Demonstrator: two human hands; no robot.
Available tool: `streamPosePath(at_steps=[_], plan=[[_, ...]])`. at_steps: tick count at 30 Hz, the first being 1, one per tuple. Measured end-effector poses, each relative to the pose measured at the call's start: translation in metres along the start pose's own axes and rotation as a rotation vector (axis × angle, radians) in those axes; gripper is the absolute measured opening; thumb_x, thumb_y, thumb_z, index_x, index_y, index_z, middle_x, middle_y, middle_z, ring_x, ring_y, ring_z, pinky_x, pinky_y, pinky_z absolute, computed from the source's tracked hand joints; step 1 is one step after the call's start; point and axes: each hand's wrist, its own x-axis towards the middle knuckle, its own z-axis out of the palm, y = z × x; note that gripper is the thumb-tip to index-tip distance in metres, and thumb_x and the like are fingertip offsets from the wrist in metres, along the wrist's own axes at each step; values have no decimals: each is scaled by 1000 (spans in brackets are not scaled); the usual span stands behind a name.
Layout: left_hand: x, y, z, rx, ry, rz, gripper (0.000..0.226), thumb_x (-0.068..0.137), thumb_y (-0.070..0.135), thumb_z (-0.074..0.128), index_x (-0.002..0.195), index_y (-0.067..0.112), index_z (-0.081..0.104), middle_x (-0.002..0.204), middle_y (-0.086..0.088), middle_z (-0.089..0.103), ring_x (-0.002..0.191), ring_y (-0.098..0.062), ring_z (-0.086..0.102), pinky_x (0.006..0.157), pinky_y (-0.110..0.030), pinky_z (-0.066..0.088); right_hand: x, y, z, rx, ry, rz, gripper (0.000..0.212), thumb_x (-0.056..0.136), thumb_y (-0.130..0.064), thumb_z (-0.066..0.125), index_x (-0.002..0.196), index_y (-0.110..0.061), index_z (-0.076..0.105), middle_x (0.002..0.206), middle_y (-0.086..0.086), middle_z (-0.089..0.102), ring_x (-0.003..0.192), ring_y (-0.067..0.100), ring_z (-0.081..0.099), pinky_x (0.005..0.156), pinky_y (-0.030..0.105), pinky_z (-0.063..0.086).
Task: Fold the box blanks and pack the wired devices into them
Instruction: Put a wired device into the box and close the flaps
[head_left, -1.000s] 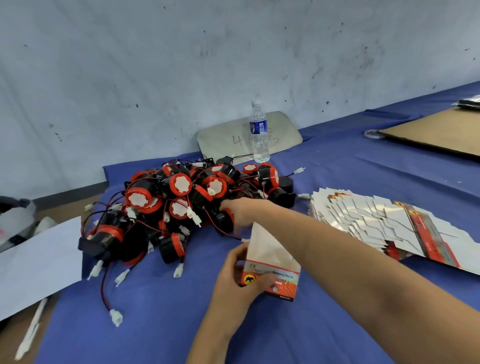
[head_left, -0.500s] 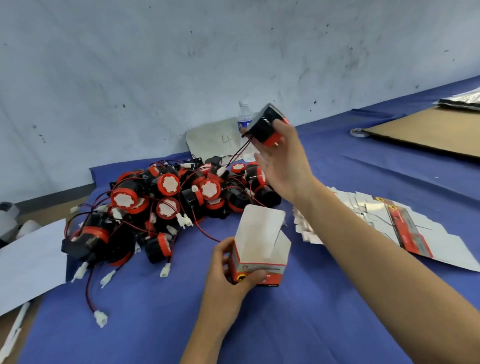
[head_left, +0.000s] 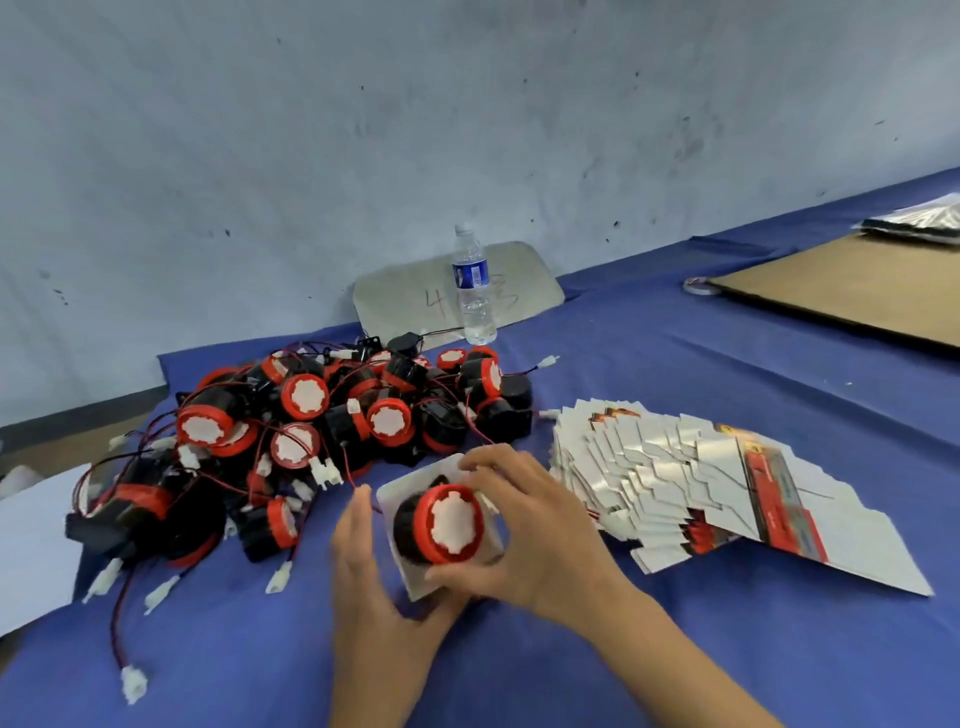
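My right hand (head_left: 524, 525) grips the device (head_left: 447, 525) into the box (head_left: 415, 519) that my left hand (head_left: 374, 566) seemingly cradles; its trailing wire (head_left: 356, 475) could snag the near pile.

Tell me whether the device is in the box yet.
Partly in: the device sits in the open box, red cap protruding, right hand gripping it.
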Motion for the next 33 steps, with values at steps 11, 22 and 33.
streamPosePath(at_steps=[11,22,33], plan=[[-6,15,-13,82,51,124,59,74,53,76,122,56,41,123,30,50,116,0,47,92,-25,43,-2,-5,3,282,-28,58,21,81,5,63,96,-7,72,86,3,64,74,10,55,66,21,47],[-5,16,-8,239,87,158,60,85,34,68,135,45,35,136,28,35,137,-8,26,105,-39,31,-3,7,9,-31,30,274,11,91,-19,61,98,-21,69,96,-8,65,80,16,61,70,32,49],[-1,10,-12,245,33,193,33,84,55,59,114,45,49,116,35,47,106,4,44,86,-23,39,-3,2,5,-110,42,179,3,82,-14,69,79,-16,71,82,-3,63,68,21,59,53,34,50]])
